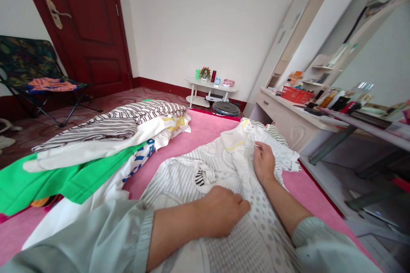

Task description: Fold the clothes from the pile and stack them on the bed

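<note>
A white and grey patterned garment [230, 230] with dots and stripes lies spread on the pink bed cover [205, 130]. My left hand [222, 211] is closed on its fabric near the middle, knuckles up. Farther forward and to the right, my right hand [264, 162] has its fingers bent together on the light fabric close to the yellow-edged part [235, 138]. Between my hands and to the left, a bunched opening [205, 175] shows black and white stripes inside.
Left on the bed are a striped garment [128, 121], a green garment [77, 172] and white clothes. A dresser [288, 113] with a red basket [296, 94] stands right. Beyond the bed are a low white table [213, 85] and a folding chair [35, 62].
</note>
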Motion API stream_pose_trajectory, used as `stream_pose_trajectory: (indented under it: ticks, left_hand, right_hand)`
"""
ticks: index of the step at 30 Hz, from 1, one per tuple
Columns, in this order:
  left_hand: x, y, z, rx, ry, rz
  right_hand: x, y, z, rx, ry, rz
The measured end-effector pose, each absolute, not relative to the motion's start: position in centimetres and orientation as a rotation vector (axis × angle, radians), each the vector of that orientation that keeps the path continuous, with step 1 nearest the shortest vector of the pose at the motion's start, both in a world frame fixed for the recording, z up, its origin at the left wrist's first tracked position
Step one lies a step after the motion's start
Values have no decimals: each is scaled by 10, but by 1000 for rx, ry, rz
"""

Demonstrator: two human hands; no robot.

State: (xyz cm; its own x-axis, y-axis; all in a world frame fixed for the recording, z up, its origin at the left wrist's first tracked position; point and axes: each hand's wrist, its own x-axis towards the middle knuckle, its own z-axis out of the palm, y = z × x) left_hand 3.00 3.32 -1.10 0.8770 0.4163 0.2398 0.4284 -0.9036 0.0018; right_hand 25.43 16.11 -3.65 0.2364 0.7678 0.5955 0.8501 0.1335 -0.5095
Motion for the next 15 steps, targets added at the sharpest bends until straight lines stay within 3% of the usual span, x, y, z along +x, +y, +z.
stream_pose_trajectory:
  ticks: [6,11,15]
  left_hand:
    - [30,34,-11,-2997,-666,-383]
    - [28,33,-13,-2974,-642,-397]
    - [27,35,-13,-2973,-630,-426]
  right_hand:
    - [207,181,-7,-1880,-1869,-8]
    - [179,198,9,-2089,-2218,-133]
    - [217,197,8,-1887,-1758,24]
